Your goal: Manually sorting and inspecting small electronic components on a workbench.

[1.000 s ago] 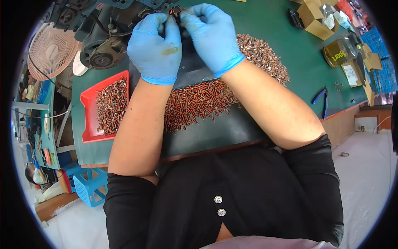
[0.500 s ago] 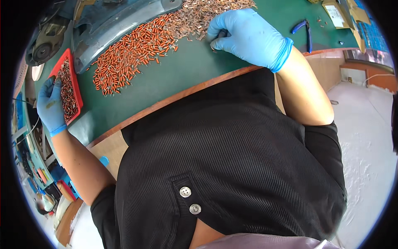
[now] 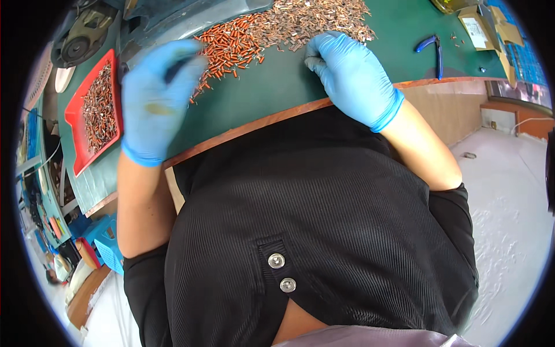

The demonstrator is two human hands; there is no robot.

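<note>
My left hand (image 3: 159, 101), in a stained blue glove, hovers over the table between the red tray and the pile of small orange cylindrical parts (image 3: 231, 43). Its thumb and fingers stand apart with nothing visible between them, slightly blurred. Near the table's front edge, my right hand (image 3: 358, 81), gloved in blue too, is closed with fingertips drawn together. Whatever it may hold is hidden. Just beyond it spreads a heap of small copper-coloured metal pieces (image 3: 312, 20). The red tray (image 3: 74, 124) at the left holds many mixed orange and metallic parts.
Blue-handled pliers (image 3: 438, 58) lie on the green tabletop (image 3: 260, 87) at the right. Opened cardboard boxes (image 3: 483, 29) stand at the far right corner. A grey machine housing (image 3: 196, 20) and a dark round machine part (image 3: 81, 46) occupy the back left.
My left hand has left the red tray and moved right toward the orange parts, its fingers parting. My right hand has shifted slightly, still closed. The whole view has shifted a little.
</note>
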